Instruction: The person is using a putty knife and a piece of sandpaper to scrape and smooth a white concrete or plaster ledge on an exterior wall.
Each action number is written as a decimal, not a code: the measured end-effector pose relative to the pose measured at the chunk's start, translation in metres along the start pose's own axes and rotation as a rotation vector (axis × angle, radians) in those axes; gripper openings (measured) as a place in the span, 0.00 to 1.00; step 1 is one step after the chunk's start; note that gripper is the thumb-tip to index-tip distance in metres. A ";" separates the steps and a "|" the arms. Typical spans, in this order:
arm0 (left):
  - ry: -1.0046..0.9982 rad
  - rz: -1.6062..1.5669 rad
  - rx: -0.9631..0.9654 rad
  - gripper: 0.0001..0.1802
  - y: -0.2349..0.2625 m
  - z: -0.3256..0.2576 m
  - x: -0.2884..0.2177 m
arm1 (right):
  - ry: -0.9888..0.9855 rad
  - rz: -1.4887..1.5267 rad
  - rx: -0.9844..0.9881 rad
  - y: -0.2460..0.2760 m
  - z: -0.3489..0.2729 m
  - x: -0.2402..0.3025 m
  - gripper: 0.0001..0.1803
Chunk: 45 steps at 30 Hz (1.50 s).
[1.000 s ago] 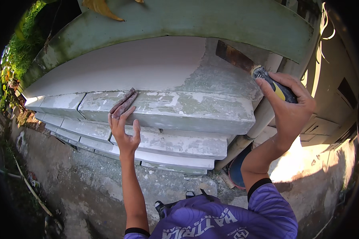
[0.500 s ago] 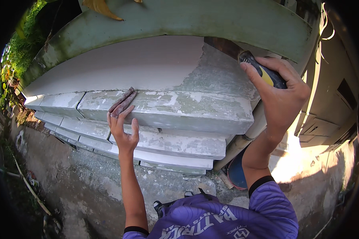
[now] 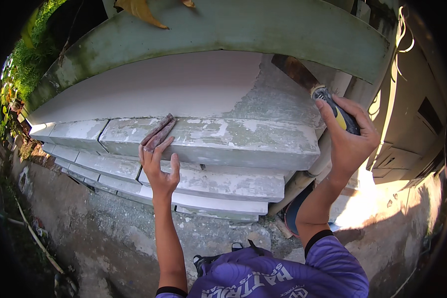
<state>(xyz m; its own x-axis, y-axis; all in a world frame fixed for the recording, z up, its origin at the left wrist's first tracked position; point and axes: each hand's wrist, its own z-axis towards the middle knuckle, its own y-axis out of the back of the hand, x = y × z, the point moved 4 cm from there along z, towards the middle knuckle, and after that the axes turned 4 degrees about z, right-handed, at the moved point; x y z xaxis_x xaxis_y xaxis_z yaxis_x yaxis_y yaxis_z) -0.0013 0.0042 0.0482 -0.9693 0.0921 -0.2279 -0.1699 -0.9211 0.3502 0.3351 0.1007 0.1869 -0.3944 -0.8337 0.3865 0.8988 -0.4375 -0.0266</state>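
My right hand (image 3: 350,134) grips the dark handle with a yellow patch of a putty knife (image 3: 300,72). Its rusty brown blade lies against, or very close to, the grey scraped part of the wall (image 3: 270,94), just under the green overhang. My left hand (image 3: 160,171) rests at the front edge of the top ledge (image 3: 223,131), thumb held apart. Between its fingers is a folded reddish-brown sheet (image 3: 159,131), dusty with white; its material I cannot tell. Smooth pale coating (image 3: 184,84) covers the wall left of the ragged grey edge.
A curved green overhang (image 3: 223,30) spans above the wall, with dry yellow leaves (image 3: 141,12) on it. Lower stepped ledges (image 3: 218,184) carry patchy white paint. A pipe (image 3: 295,191) and a blue round container (image 3: 291,216) stand at the right end. Worn concrete floor (image 3: 114,233) lies below.
My right hand and the putty knife have moved right and slightly down, so more of the blade shows. The whole view has shifted a little. My left hand stays at the ledge.
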 end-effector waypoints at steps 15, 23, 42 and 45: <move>0.018 -0.048 0.119 0.23 0.008 0.000 0.005 | -0.060 -0.053 -0.130 -0.018 -0.026 0.013 0.13; -0.041 -0.034 0.080 0.25 0.007 0.000 0.007 | -0.169 -0.092 -0.185 -0.026 -0.037 0.017 0.13; -0.075 -0.087 0.084 0.26 0.011 -0.004 0.016 | -0.178 -0.174 -0.226 -0.032 -0.054 0.049 0.14; -0.081 -0.098 0.089 0.26 0.010 -0.003 0.018 | -0.268 0.008 -0.375 -0.022 -0.063 0.043 0.15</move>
<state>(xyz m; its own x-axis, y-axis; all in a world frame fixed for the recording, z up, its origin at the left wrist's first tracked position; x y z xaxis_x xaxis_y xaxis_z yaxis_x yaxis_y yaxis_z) -0.0195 -0.0043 0.0453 -0.9580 0.2133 -0.1919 -0.2757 -0.8695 0.4098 0.2866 0.0537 0.1461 -0.2799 -0.7427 0.6083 0.7510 -0.5641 -0.3432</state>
